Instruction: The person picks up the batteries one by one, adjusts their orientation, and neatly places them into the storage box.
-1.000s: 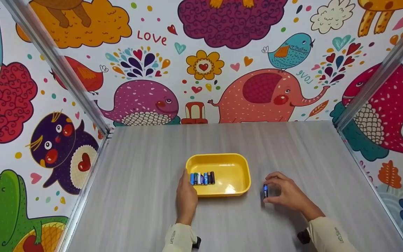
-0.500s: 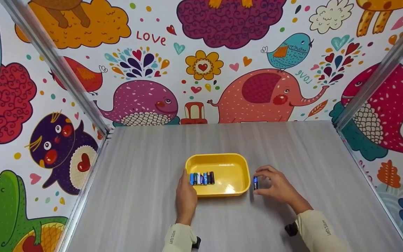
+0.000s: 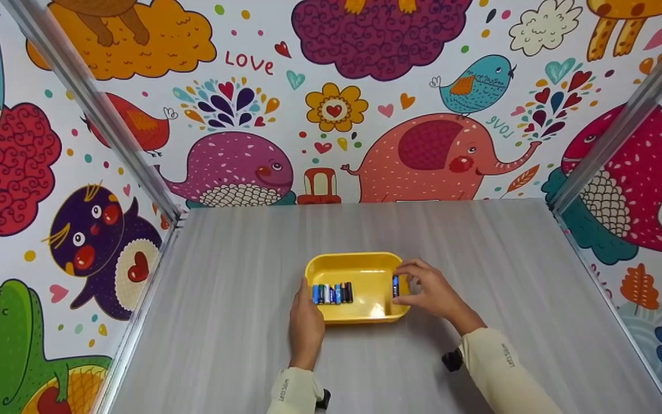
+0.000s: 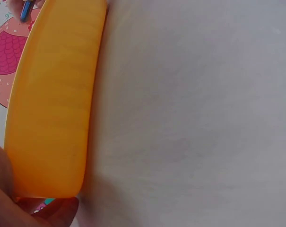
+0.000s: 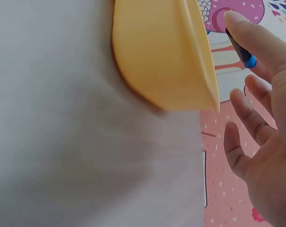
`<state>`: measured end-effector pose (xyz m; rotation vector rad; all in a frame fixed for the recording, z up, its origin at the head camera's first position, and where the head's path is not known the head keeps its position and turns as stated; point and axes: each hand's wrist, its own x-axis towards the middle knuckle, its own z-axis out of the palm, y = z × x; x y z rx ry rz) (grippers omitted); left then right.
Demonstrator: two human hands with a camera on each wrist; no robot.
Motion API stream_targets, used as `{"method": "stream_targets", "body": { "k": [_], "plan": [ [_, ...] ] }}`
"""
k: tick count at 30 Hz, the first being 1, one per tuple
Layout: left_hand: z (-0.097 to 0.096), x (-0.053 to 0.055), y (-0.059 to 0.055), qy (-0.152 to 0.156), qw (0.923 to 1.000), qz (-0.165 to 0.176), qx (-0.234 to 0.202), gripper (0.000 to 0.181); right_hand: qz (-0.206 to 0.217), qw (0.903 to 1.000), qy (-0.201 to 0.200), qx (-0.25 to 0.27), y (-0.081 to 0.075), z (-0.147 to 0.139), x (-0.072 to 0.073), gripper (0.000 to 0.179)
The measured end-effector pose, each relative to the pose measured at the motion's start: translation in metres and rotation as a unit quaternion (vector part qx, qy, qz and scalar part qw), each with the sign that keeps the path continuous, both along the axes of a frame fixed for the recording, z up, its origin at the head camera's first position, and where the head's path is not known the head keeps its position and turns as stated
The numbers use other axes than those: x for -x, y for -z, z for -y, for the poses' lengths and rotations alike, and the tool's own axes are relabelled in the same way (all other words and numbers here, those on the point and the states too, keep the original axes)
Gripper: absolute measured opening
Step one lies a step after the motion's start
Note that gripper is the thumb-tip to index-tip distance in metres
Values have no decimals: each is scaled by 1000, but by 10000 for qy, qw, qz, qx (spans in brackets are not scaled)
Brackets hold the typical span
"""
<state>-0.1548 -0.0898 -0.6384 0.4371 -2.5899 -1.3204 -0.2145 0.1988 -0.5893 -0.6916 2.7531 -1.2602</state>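
In the head view, a yellow tray [image 3: 365,318] stands on the table. Several batteries [image 3: 331,293], mostly blue with some dark ones, lie side by side in a row at its left end. The left hand [image 3: 307,325] holds the tray by its left near corner; in the left wrist view its digits [image 4: 62,213] touch the tray's end. Over the tray's right end, the right hand [image 3: 437,290] pinches a blue-and-black battery [image 3: 395,286] by its two ends, between thumb and finger. In the right wrist view the other fingers [image 5: 247,113] stay off the battery.
The grey table [image 3: 222,270] runs back to a wall [image 3: 268,34] printed with cartoon animals. Metal posts [image 3: 101,121] rise at the back corners. Black wrist straps [image 3: 453,360] show at the sleeves.
The right hand has moved left with the battery, from the table beside the tray to above the tray's right end. The left hand and the tray have stayed in place.
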Motion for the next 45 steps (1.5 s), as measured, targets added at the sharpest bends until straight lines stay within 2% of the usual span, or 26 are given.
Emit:
{"method": "stream_targets", "body": {
  "k": [6,12,16,19,24,36,40,45],
  "plan": [
    [0,0,0,-19,9999,100,-61,59,441,9990,-58,75,-4,21,9,65],
    [-1,1,1,-39,10000,77,-49,58,714,9972,-138,150,-4,41,18,67],
    [-2,1,1,-39,9998,185,-79,58,846,9962,-146,146,-1,50,22,65],
    [-2,1,1,-41,9997,220,-83,58,886,9959,-124,127,1,56,25,62],
    [-1,0,0,-23,9997,209,-152,58,692,9973,-219,124,8,66,28,55],
    [0,1,-1,34,9994,273,-200,58,364,9976,-104,-577,29,87,32,48],
    [-1,1,-1,-2,9996,244,-107,58,516,9962,27,-700,34,90,33,49],
    [0,1,-2,-25,9997,254,-68,59,961,9906,303,-921,37,94,31,50]
  ]
}}
